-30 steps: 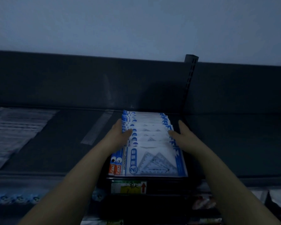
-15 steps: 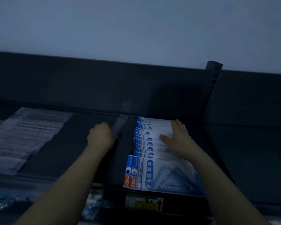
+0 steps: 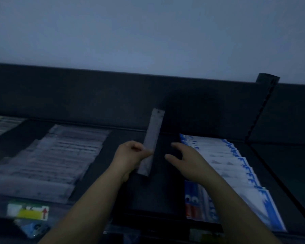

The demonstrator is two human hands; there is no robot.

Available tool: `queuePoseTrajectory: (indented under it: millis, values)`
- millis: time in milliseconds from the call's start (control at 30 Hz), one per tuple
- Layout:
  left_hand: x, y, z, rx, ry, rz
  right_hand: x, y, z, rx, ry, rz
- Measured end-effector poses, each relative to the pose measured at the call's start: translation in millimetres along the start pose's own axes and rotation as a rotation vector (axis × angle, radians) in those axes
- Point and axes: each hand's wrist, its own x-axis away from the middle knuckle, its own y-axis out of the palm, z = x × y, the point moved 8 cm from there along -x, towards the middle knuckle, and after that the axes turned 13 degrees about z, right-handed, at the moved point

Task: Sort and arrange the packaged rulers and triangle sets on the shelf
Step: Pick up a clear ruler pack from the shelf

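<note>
My left hand (image 3: 130, 155) grips a single packaged ruler (image 3: 152, 138) near its lower end and holds it raised off the dark shelf (image 3: 158, 194), its far end tilted up toward the back panel. My right hand (image 3: 187, 161) hovers just right of it with fingers spread and holds nothing. A fanned row of blue-and-white triangle set packs (image 3: 236, 173) lies on the shelf right of that hand. A wide overlapping row of clear packaged rulers (image 3: 56, 155) lies on the shelf to the left. The view is dim and blurred.
A dark back panel (image 3: 77, 95) closes the shelf behind. A slotted upright post (image 3: 264, 103) stands at the right, with another shelf bay beyond it. A yellow price label (image 3: 28, 211) sits on the front rail at lower left, with goods on a lower shelf beneath.
My left hand has taken hold of the lone ruler and lifted it off the shelf. My right hand has come off the triangle packs and moved left. The view has swung left.
</note>
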Motion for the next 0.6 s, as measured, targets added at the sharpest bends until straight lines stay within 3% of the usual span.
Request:
queuePoseTrajectory:
  millis: [333, 433, 600]
  values:
    - [0.9, -75.8, -7.7, 0.606, 0.0, 0.078, 1.0, 64.6, -100.5, -0.393, -0.074, -0.074]
    - [3.4, -114.7, 5.6, 0.581, 0.091, 0.166, 2.8, 79.5, -122.9, -0.385, -0.159, -0.167]
    - [8.4, -223.9, 15.8, 0.373, 0.244, 0.458, 9.0, 111.5, -153.4, -0.323, -0.286, -0.304]
